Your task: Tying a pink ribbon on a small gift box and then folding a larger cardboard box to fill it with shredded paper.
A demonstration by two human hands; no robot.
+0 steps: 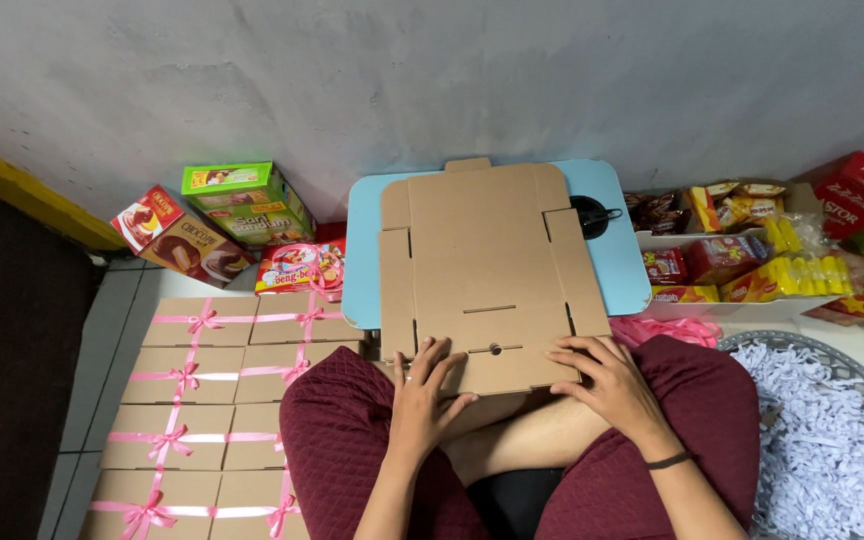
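Note:
A flat, unfolded brown cardboard box blank [482, 270] lies on a small light-blue table [620, 262] and reaches over my lap. My left hand [422, 395] presses its near edge on the left, fingers spread over the flap. My right hand [607, 378] rests on the near right corner of the same blank, a dark band at the wrist. I sit cross-legged in maroon quilted shorts [337, 430].
Several closed brown boxes tied with pink ribbon [207, 400] cover the floor at left. Snack boxes [222, 215] stand by the wall. A tray of packaged snacks [752, 255] is at right, with a basket of shredded white paper [812, 430] and a black tape dispenser [592, 213].

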